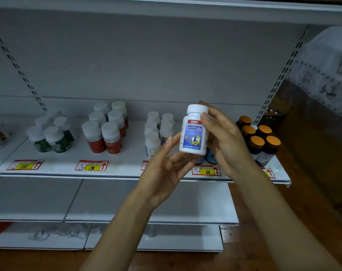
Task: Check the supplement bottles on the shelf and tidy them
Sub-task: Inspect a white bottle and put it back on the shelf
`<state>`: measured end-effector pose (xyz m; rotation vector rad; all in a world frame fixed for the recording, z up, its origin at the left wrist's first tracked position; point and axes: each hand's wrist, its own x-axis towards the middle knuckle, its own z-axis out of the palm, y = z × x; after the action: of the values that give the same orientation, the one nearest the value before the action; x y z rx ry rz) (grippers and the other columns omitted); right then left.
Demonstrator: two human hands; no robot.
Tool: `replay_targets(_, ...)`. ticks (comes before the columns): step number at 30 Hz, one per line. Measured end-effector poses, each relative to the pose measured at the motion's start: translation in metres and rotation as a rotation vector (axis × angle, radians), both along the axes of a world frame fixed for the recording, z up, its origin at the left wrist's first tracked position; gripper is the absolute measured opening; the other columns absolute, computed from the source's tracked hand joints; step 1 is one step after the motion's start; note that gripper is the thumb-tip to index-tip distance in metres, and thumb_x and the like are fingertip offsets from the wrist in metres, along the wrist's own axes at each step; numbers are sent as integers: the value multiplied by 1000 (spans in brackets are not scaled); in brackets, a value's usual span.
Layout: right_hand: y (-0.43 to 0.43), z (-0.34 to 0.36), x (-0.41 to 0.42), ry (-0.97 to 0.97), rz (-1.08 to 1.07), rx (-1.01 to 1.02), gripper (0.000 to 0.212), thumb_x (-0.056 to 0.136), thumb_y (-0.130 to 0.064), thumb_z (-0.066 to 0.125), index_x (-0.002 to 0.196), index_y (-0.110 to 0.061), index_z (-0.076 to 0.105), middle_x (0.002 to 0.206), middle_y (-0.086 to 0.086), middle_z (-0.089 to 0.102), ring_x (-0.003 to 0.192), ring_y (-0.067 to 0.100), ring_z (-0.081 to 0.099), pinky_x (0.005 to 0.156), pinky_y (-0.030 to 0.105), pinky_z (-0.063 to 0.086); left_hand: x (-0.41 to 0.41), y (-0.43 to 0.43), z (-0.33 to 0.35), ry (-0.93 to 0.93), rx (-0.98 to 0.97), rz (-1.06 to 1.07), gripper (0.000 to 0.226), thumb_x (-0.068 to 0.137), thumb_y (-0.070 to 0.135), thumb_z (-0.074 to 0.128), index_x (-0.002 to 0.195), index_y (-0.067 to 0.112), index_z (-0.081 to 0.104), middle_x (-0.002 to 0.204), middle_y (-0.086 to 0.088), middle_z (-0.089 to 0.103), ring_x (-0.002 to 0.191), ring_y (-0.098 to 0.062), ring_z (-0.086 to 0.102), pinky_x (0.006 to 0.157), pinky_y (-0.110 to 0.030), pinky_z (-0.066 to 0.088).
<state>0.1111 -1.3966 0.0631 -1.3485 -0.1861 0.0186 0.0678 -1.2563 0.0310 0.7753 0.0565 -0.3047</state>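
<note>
I hold a white supplement bottle (194, 132) with a blue label upright in front of the shelf (68, 163). My right hand (223, 139) grips its upper part, fingers curled round the neck and side. My left hand (166, 169) supports it from below and the left, fingers touching its lower edge. On the shelf stand groups of bottles: green-labelled (51, 137), red-labelled (105, 132), white-capped pale ones (156, 130), and dark bottles with orange caps (260, 141). Blue-labelled bottles (209, 158) are partly hidden behind my hands.
Red and yellow price tags (92, 166) line the shelf's front edge. Lower white shelves (146, 218) lie beneath, with clear glass items (58, 231) on the bottom one. A brown panel (312, 153) stands to the right of the shelving.
</note>
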Motion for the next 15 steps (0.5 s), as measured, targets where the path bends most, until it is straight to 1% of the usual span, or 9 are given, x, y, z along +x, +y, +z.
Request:
replay_targets(1, -1, 0, 0, 26, 21, 68, 42, 78, -31, 69, 119, -26, 63, 106, 1, 72, 98, 16, 68, 88, 35, 54, -2, 0, 0, 78, -72, -16, 47, 81, 37, 58, 121, 12, 61, 113, -20, 67, 99, -27, 69, 82, -30, 58)
replay_targets(3, -1, 0, -1, 70, 68, 187, 43, 77, -26, 63, 120, -22, 62, 106, 0, 72, 96, 14, 69, 83, 31, 56, -6, -1, -2, 159, -181, -61, 55, 78, 37, 65, 123, 5, 63, 115, -25, 65, 100, -32, 69, 81, -31, 59)
replay_targets(5, 0, -1, -4, 89, 87, 238, 47, 77, -23, 59, 124, -20, 59, 106, -1, 72, 96, 13, 69, 80, 30, 56, -9, -5, -2, 196, -222, -76, 45, 75, 31, 70, 109, 2, 71, 114, -26, 66, 95, -31, 71, 74, -29, 60)
replay_targets(6, 1, -2, -6, 93, 77, 253, 50, 77, -23, 59, 127, -18, 57, 106, -2, 73, 96, 12, 69, 80, 29, 56, -10, -7, -3, 211, -213, -60, 40, 74, 29, 67, 102, 2, 74, 112, -26, 67, 92, -30, 72, 72, -28, 60)
replay_targets(7, 2, -4, -9, 97, 53, 257, 54, 77, -23, 59, 130, -18, 55, 105, -3, 73, 96, 11, 69, 81, 30, 56, -11, -9, -3, 221, -201, -33, 38, 74, 27, 64, 101, 1, 74, 110, -25, 68, 91, -29, 72, 73, -27, 59)
replay_targets(9, 3, -9, -16, 82, -33, 198, 57, 77, -26, 61, 133, -23, 51, 104, -6, 73, 98, 10, 69, 88, 31, 54, -12, -12, -4, 203, -173, 43, 44, 74, 22, 63, 113, 2, 69, 114, -23, 67, 98, -28, 70, 80, -26, 57)
replay_targets(11, 4, -17, -26, 18, -157, 90, 50, 81, -28, 69, 128, -33, 53, 114, -4, 71, 109, 11, 65, 98, 35, 49, -12, -13, -4, 147, -135, 118, 50, 75, 20, 63, 122, 5, 62, 120, -19, 66, 107, -27, 67, 87, -26, 54)
replay_targets(13, 7, -22, -39, -76, -275, 34, 41, 84, -26, 67, 121, -36, 56, 123, -3, 66, 116, 9, 61, 100, 34, 48, -12, -14, -1, 59, -108, 196, 49, 76, 17, 63, 123, 4, 60, 120, -17, 66, 110, -26, 65, 90, -26, 54)
replay_targets(15, 13, -26, -52, -169, -337, -6, 36, 87, -20, 64, 120, -33, 56, 126, -4, 63, 117, 6, 59, 101, 33, 48, -13, -16, 3, -31, -64, 277, 42, 73, 13, 63, 114, 6, 63, 113, -15, 70, 103, -24, 69, 86, -25, 56)
